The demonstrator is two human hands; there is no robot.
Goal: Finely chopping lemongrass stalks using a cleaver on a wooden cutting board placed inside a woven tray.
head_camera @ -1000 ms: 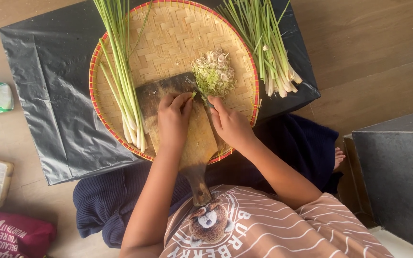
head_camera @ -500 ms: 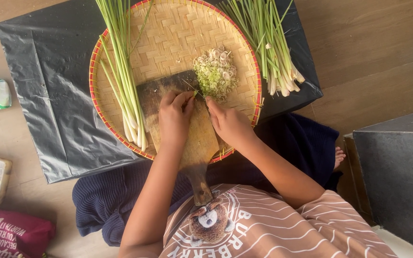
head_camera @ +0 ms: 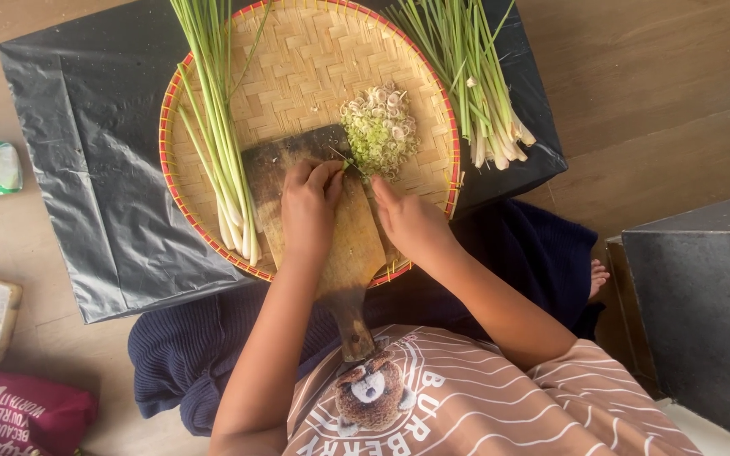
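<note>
Head view — sliced lemongrass heap (head_camera: pixel 379 129), pale green rings, beside both hands.

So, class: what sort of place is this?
Likely a home floor used for food preparation: a woven tray on black plastic sheeting over wooden flooring, with a wooden cutting board.

lemongrass stalks (head_camera: pixel 204 101) cut off at top edge, knife hidden under right hand (head_camera: pixel 407 221)
</note>
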